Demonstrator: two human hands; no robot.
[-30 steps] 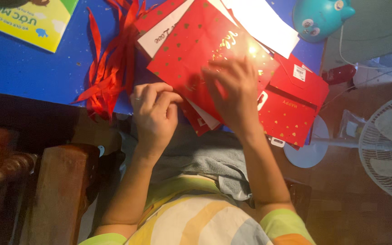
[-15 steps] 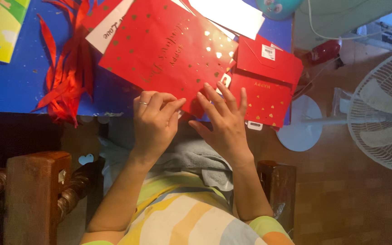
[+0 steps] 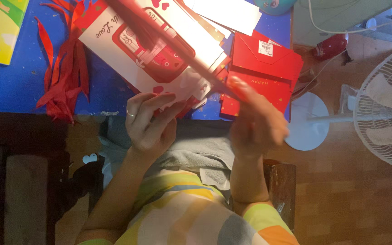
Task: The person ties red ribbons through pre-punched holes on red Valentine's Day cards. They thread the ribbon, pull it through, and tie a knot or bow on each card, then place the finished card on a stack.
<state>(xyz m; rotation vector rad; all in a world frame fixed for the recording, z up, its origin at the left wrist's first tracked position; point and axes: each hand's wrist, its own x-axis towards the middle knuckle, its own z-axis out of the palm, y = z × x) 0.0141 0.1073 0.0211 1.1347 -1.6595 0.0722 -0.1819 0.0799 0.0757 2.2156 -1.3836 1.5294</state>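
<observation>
My left hand (image 3: pixel 148 120) grips the near edge of a white card with a red panel and hearts (image 3: pixel 146 52) that lies on the blue table (image 3: pixel 14 86). My right hand (image 3: pixel 255 120), blurred by motion, holds the corner of a large red sheet (image 3: pixel 173 43) turned edge-on above the white card. The sheet runs as a thin red line from the top middle down to my right fingers. A stack of red envelopes (image 3: pixel 262 68) lies just beyond my right hand.
Red paper strips (image 3: pixel 64 68) lie in a heap at the left. A yellow-green book (image 3: pixel 1 27) sits at the far left corner. White papers (image 3: pixel 225 13) lie at the top. A white standing fan (image 3: pixel 386 109) is on the floor at right.
The red sheet lay flat under both hands before; now my right hand has swung it up on edge, uncovering the white card beneath. My left hand has taken the card's near edge.
</observation>
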